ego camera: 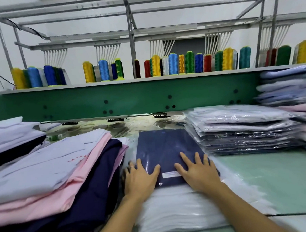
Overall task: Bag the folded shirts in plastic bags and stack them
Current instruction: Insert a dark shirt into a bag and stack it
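Nearest me, a thick pile of empty plastic bags lies on the green table, with both forearms reaching out over it. The hands lie flat, palms down, fingers straight and spread, gripping nothing. The left hand presses the near left corner of the navy shirt. The right hand presses its near right, a little apart from the other.

The shirt sits on top of the bag pile, and a sheen across it suggests to me it is going into the top bag. To do this well, I'd push evenly with both palms so the fold stays square, and smooth the air out before closing.

Unbagged folded shirts wait on the left. The bagged stack rises on the right, the likely place for this one. Behind run the green machine beam and a row of thread cones.
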Action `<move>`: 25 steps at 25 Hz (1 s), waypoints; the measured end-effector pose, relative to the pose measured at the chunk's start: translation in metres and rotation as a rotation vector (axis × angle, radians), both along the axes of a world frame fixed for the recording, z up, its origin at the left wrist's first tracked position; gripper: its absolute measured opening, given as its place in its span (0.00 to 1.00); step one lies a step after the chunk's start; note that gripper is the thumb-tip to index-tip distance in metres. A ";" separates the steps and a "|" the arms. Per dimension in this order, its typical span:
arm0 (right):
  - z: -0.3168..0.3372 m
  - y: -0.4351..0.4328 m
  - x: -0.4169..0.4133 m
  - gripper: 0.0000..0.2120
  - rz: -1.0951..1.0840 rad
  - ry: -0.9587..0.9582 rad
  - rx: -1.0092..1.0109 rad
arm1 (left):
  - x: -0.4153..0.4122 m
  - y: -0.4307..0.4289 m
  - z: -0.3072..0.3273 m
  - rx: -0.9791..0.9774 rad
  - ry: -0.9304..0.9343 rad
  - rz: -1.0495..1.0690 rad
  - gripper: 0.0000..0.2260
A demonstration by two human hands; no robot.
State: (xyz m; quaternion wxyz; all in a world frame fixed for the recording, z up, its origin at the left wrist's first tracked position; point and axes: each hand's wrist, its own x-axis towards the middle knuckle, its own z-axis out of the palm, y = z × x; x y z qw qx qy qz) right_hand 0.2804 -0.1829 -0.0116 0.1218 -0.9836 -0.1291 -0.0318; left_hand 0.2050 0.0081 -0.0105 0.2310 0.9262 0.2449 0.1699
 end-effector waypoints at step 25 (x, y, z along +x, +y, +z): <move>0.024 0.041 -0.064 0.06 0.661 -0.363 0.411 | -0.032 0.017 0.041 -1.372 -0.589 -0.271 0.09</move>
